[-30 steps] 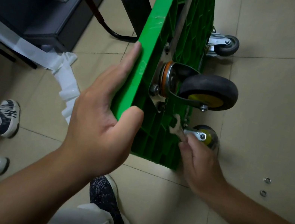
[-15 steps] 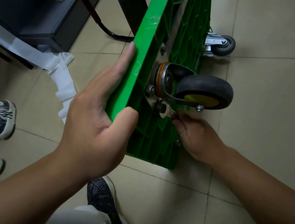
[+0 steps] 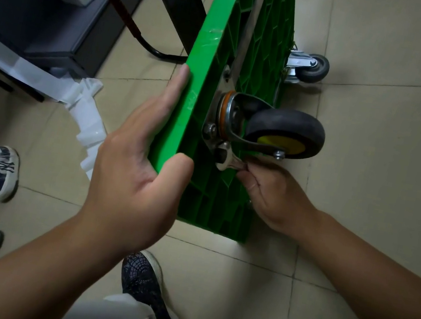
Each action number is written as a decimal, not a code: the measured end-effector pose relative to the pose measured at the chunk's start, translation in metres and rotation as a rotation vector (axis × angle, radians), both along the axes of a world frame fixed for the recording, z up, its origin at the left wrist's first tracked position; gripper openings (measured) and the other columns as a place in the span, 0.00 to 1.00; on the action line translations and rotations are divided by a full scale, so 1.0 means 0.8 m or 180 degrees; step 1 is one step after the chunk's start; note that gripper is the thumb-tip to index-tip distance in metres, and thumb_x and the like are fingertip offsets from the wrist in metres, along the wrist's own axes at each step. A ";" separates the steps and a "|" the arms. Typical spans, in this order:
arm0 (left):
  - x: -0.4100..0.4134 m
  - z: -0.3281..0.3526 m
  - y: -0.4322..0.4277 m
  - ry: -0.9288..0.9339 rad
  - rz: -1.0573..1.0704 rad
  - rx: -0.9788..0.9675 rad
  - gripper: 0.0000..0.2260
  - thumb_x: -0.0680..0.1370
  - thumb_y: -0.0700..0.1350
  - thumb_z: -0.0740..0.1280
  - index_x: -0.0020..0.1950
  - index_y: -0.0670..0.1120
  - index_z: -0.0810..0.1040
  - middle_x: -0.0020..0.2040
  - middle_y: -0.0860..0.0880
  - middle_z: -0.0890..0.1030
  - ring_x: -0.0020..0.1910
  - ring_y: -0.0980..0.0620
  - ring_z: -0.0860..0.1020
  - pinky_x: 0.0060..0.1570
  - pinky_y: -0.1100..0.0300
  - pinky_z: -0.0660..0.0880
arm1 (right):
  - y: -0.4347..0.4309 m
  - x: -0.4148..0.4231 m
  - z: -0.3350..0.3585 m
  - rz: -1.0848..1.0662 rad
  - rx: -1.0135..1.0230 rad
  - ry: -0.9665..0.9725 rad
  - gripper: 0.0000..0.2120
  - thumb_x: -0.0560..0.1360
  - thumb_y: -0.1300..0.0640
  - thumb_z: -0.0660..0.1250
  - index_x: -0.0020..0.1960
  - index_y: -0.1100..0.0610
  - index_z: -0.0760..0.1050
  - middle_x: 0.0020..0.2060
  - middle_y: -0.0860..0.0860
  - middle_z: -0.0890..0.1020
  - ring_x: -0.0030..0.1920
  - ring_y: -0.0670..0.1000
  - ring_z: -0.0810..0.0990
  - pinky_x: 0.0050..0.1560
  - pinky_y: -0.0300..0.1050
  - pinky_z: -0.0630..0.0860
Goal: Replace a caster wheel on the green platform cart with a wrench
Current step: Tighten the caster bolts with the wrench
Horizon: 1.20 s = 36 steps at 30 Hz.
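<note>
Step in hand: working a fastener on the caster wheel (image 3: 284, 133) mounting plate (image 3: 206, 138).

- Green platform cart (image 3: 199, 87) stands on edge btwn the hands.
- L hand (image 3: 135, 163) clamps the cart's upper edge: fingers flat on the deck side, thumb hooked over the underside.
- R hand (image 3: 273, 195), fingers curled, grips the wrench (image 3: 227, 161) shank. The head seats at the plate corner nearest that hand; the caster sits just beyond it.

Next move, by judgement: short wrench swings, w/ the L hand bracing the cart vs. tipping. Loosening or tightening: cannot tell.

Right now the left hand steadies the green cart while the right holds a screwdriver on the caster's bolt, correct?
No: the head view shows the right hand holding a wrench, not a screwdriver. The left hand steadies the green cart.
</note>
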<state>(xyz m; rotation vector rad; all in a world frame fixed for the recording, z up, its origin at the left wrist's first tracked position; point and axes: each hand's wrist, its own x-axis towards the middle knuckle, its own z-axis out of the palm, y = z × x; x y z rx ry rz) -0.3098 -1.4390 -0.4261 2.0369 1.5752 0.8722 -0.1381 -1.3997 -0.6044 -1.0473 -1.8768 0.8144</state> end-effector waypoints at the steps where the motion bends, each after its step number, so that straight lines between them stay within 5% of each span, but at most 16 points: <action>1: 0.000 0.000 0.000 -0.0025 0.0014 -0.0018 0.38 0.69 0.47 0.60 0.81 0.48 0.66 0.71 0.53 0.78 0.62 0.52 0.79 0.58 0.62 0.73 | 0.002 0.003 -0.003 -0.0016 0.0049 -0.0008 0.20 0.82 0.47 0.55 0.50 0.62 0.76 0.43 0.54 0.78 0.42 0.51 0.74 0.41 0.41 0.67; 3: 0.001 -0.001 0.001 -0.0066 0.0028 -0.0045 0.38 0.69 0.47 0.60 0.81 0.49 0.65 0.71 0.51 0.78 0.58 0.47 0.80 0.55 0.60 0.73 | 0.004 0.007 -0.010 -0.0035 0.0001 -0.0076 0.19 0.82 0.48 0.55 0.51 0.62 0.76 0.45 0.54 0.79 0.44 0.50 0.74 0.43 0.39 0.65; 7: 0.001 -0.002 0.001 -0.0032 0.0018 -0.0073 0.37 0.69 0.43 0.62 0.81 0.50 0.66 0.67 0.46 0.80 0.47 0.57 0.75 0.49 0.68 0.69 | 0.004 0.012 -0.020 -0.0078 -0.0307 -0.0342 0.23 0.81 0.42 0.52 0.51 0.60 0.74 0.42 0.52 0.76 0.41 0.49 0.72 0.43 0.41 0.64; 9: 0.000 -0.002 0.001 -0.0059 0.0003 -0.0094 0.38 0.69 0.42 0.62 0.81 0.51 0.65 0.64 0.41 0.81 0.47 0.44 0.78 0.45 0.65 0.72 | 0.005 0.011 -0.022 -0.0030 -0.0349 -0.0279 0.22 0.81 0.42 0.51 0.51 0.59 0.74 0.39 0.46 0.73 0.39 0.45 0.68 0.41 0.40 0.62; 11: 0.001 -0.002 0.000 -0.0104 0.0001 -0.0104 0.38 0.69 0.42 0.62 0.81 0.52 0.65 0.62 0.36 0.80 0.53 0.31 0.77 0.43 0.50 0.77 | 0.002 0.008 -0.016 0.0042 -0.0438 -0.0200 0.21 0.82 0.42 0.53 0.49 0.58 0.74 0.36 0.43 0.70 0.36 0.42 0.67 0.38 0.39 0.62; 13: 0.000 -0.002 0.000 -0.0121 -0.0020 -0.0100 0.38 0.70 0.43 0.62 0.81 0.52 0.65 0.63 0.36 0.80 0.54 0.29 0.77 0.43 0.49 0.78 | -0.008 0.003 -0.005 0.0046 -0.0675 -0.0202 0.23 0.82 0.39 0.53 0.47 0.57 0.73 0.34 0.44 0.72 0.36 0.43 0.71 0.35 0.39 0.64; 15: -0.003 -0.003 0.000 -0.0069 -0.0034 -0.0059 0.37 0.70 0.45 0.61 0.81 0.51 0.65 0.65 0.40 0.80 0.56 0.31 0.77 0.43 0.60 0.75 | -0.023 -0.002 0.010 0.0006 -0.0936 -0.0207 0.24 0.80 0.39 0.49 0.45 0.56 0.73 0.32 0.49 0.75 0.37 0.42 0.75 0.37 0.36 0.69; 17: -0.005 -0.004 0.000 -0.0061 0.0007 -0.0046 0.37 0.70 0.44 0.62 0.81 0.50 0.66 0.66 0.42 0.80 0.56 0.35 0.77 0.46 0.69 0.71 | -0.041 -0.010 0.025 -0.0018 -0.1276 0.0039 0.25 0.78 0.36 0.49 0.40 0.54 0.71 0.30 0.51 0.75 0.32 0.47 0.75 0.36 0.45 0.71; 19: -0.003 -0.004 0.000 -0.0066 0.0033 -0.0034 0.37 0.70 0.42 0.62 0.81 0.50 0.65 0.68 0.47 0.80 0.57 0.36 0.78 0.50 0.68 0.71 | -0.060 -0.020 0.044 -0.0044 -0.1646 0.0385 0.26 0.77 0.34 0.50 0.36 0.54 0.69 0.26 0.50 0.72 0.28 0.49 0.73 0.32 0.52 0.70; 24: 0.001 -0.001 0.001 -0.0017 -0.0079 0.0080 0.37 0.70 0.46 0.60 0.81 0.47 0.65 0.67 0.55 0.78 0.56 0.59 0.78 0.53 0.65 0.72 | -0.101 -0.055 0.090 -0.0091 -0.3138 0.2370 0.26 0.81 0.37 0.54 0.32 0.54 0.63 0.22 0.53 0.63 0.23 0.52 0.63 0.26 0.44 0.61; 27: 0.000 0.002 0.001 0.0049 -0.0093 0.0130 0.37 0.69 0.45 0.61 0.81 0.44 0.65 0.72 0.58 0.74 0.69 0.61 0.74 0.64 0.65 0.71 | -0.125 -0.065 0.068 -0.0309 -0.2881 0.2290 0.27 0.76 0.31 0.56 0.28 0.50 0.64 0.23 0.49 0.63 0.25 0.50 0.61 0.27 0.43 0.57; 30: 0.000 0.003 0.002 0.0036 -0.0042 0.0127 0.38 0.69 0.45 0.61 0.81 0.46 0.65 0.72 0.55 0.76 0.68 0.60 0.74 0.63 0.64 0.72 | -0.135 -0.056 0.029 -0.0614 -0.2389 0.1761 0.28 0.73 0.24 0.53 0.33 0.46 0.71 0.24 0.47 0.68 0.26 0.47 0.66 0.28 0.45 0.62; 33: 0.000 0.001 0.001 0.0006 -0.0026 0.0090 0.38 0.69 0.47 0.60 0.81 0.47 0.65 0.74 0.53 0.76 0.68 0.53 0.76 0.64 0.57 0.74 | -0.111 -0.034 -0.004 -0.0788 -0.1396 0.1055 0.22 0.79 0.31 0.50 0.38 0.44 0.69 0.27 0.46 0.71 0.27 0.45 0.69 0.28 0.48 0.67; 36: -0.001 0.000 0.000 0.0019 -0.0030 0.0043 0.38 0.69 0.48 0.60 0.81 0.49 0.65 0.70 0.51 0.78 0.57 0.47 0.79 0.54 0.63 0.72 | -0.068 -0.021 -0.023 -0.0814 -0.0517 0.0534 0.25 0.83 0.37 0.49 0.39 0.53 0.70 0.30 0.47 0.72 0.29 0.49 0.70 0.27 0.48 0.67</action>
